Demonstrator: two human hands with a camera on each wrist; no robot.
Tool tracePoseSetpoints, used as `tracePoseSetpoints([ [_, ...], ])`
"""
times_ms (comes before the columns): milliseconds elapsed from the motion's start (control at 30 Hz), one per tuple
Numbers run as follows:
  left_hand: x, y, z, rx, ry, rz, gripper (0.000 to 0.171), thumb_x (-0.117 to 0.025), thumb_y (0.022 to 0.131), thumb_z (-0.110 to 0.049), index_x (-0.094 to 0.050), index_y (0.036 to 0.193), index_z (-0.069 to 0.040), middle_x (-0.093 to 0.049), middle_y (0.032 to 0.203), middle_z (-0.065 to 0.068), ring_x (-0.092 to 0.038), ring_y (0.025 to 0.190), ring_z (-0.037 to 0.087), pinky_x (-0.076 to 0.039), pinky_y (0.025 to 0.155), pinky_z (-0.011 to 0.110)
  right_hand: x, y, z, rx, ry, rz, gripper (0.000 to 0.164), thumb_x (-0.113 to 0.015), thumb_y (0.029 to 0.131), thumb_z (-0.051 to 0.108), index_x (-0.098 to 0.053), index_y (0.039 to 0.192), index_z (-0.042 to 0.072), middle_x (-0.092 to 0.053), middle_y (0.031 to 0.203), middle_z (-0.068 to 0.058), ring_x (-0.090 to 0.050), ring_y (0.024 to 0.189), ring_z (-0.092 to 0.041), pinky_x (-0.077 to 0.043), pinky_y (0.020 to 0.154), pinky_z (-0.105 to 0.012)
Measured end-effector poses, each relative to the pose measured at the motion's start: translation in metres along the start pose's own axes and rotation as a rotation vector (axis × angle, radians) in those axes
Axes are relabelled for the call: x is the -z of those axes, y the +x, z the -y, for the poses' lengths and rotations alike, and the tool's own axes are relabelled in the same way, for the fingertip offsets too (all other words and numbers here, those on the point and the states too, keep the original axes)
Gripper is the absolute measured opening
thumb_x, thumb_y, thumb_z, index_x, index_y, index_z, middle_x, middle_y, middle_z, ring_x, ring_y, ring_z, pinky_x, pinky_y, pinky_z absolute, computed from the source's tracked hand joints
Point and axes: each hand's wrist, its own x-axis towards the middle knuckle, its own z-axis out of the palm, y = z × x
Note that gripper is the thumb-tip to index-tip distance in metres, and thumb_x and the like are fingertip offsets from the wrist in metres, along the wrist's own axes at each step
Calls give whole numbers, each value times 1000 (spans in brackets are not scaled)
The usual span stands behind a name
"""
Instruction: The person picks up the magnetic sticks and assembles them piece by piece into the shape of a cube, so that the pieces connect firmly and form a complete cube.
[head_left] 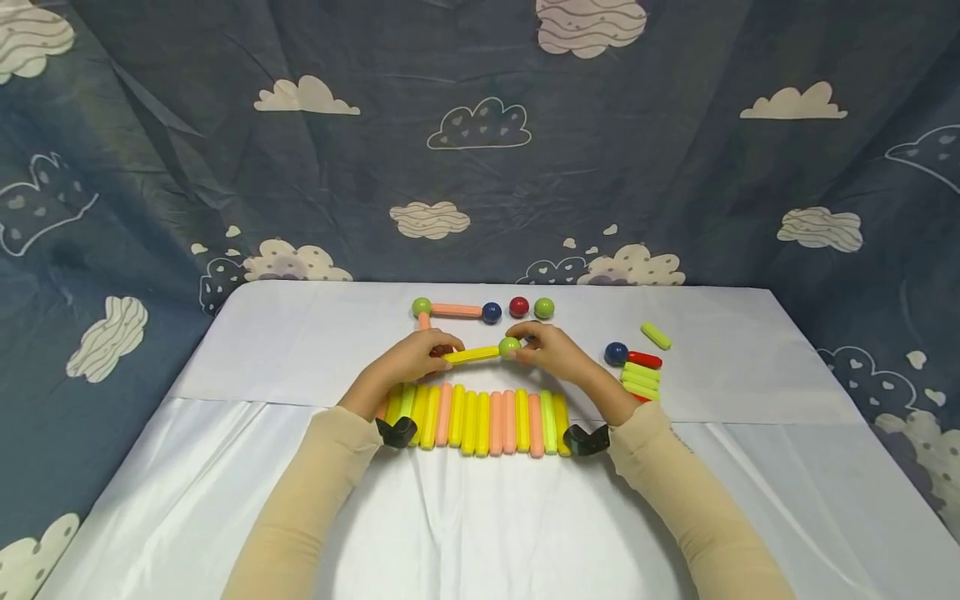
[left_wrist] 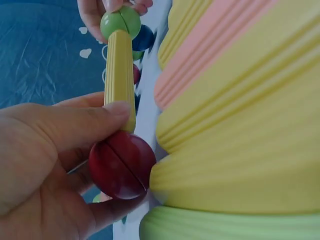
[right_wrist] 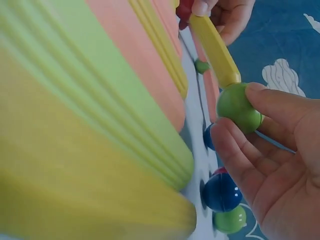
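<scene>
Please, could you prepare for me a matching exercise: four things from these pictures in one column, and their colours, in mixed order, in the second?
Things
1. Right-hand ball, held by the right hand
2. Left-hand ball, at the left hand
3. Held stick, between these two balls
4. Stick-end ball, at the right end, in the head view, of the farthest pink stick

Colours
A. Yellow
B. Dark blue
C. Red
D. Green

Right pairs: 1-D, 2-C, 3-A, 4-B
</scene>
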Motion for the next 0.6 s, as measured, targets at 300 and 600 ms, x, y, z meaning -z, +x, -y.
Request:
tracePoseSetpoints([
  [300, -3, 1, 3, -7, 60, -5, 28, -59, 86, -5, -62, 114, -10, -57, 103, 4, -49, 89, 17, -42, 82, 30, 15, -34, 5, -47, -43, 11, 51, -67, 82, 18, -47, 127, 4, -50, 123, -15, -54, 98, -25, -46, 83, -37],
  [600, -3, 3, 7, -4, 58, -57, 35, -65, 83, -8, -59, 117, -11, -51, 120, 6, -46, 108, 21, -37, 93, 35, 9, -101, -6, -83, -152, 51, 76, -76, 71, 35, -40, 133, 7, -43, 129, -13, -47, 104, -26, -44, 85, -40],
])
